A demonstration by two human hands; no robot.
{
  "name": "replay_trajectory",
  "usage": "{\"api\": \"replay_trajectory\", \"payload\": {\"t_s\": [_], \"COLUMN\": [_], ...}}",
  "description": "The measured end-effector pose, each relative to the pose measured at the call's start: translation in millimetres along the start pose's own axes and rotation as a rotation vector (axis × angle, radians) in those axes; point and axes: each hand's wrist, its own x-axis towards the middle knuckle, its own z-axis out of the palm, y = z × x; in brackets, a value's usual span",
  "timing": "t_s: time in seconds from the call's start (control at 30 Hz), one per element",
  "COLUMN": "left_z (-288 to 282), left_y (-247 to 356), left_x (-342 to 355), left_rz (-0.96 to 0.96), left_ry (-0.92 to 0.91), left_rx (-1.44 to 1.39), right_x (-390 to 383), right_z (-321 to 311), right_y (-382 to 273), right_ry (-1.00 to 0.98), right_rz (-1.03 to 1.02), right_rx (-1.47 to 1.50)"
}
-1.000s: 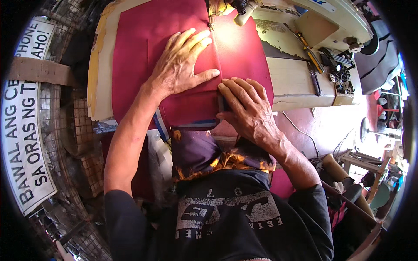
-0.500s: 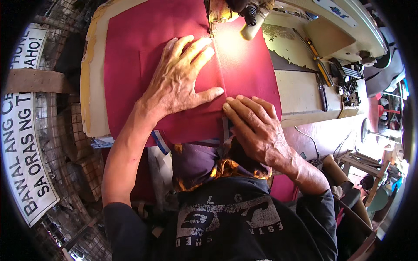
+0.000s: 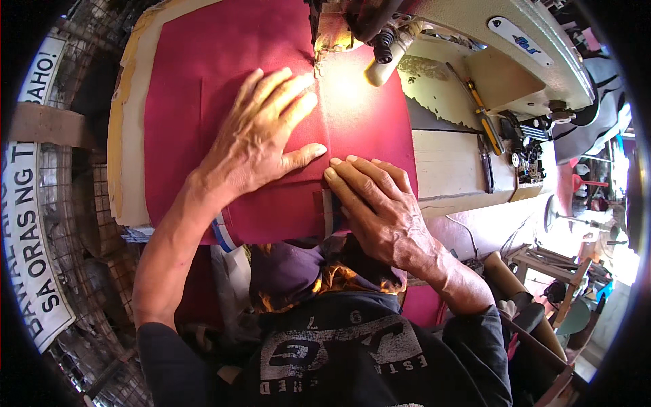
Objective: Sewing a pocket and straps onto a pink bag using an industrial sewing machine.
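A wide dark-red sheet of cloth or leatherette (image 3: 178, 74) lies under the presser foot (image 3: 319, 66) of a sewing machine (image 3: 468, 41). A raised fold or seam runs from the foot toward me. My left hand (image 3: 261, 136) rests flat on the sheet left of that line, fingers spread, fingertips close to the foot and thumb beside the seam. Nearer to me, my right hand (image 3: 383, 203) lies palm down across the sheet's near right part, its fingertips at the seam. Its fingers are stretched out, with nothing seen gripped. Blue-and-white strips (image 3: 222, 234) show at the near edge.
A lit lamp (image 3: 393, 57) hangs beside the needle. Right on the machine bed lie a yellow-handled screwdriver (image 3: 489, 132), a dark slim tool (image 3: 486, 163) and small metal parts (image 3: 529, 166). Wire mesh with a lettered white sign (image 3: 47, 258) stands left; wooden frames (image 3: 549, 264) are at right.
The whole view has shifted, so the scene sits lower and farther left. Both hands stay flat on the red sheet, slightly closer to the presser foot.
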Motion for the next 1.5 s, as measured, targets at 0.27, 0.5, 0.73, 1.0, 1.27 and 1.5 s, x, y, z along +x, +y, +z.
{"api": "replay_trajectory", "payload": {"t_s": [0.27, 0.5, 0.73, 1.0, 1.27, 1.5], "left_z": [-8, -7, -9, -10, -1, -9], "left_y": [6, -9, -6, -16, -40, -23], "left_x": [-1, 7, 3, 11, 29, 20], "left_rz": [-0.022, -0.02, 0.017, 0.01, 0.031, 0.072], "left_ry": [-0.033, -0.025, -0.052, -0.06, -0.027, -0.038], "left_rx": [-0.063, -0.096, -0.11, -0.147, -0.156, -0.121], "right_x": [4, 17, 17, 26, 48, 54], "right_z": [-2, -1, -1, -4, -5, -2], "right_y": [0, 7, 9, 17, 37, 38], "right_ry": [0.006, 0.014, 0.01, -0.005, 0.008, 0.023], "right_rz": [-0.011, -0.022, -0.011, -0.011, 0.009, 0.009], "right_rx": [0.01, -0.002, -0.004, 0.003, -0.012, -0.009]}}
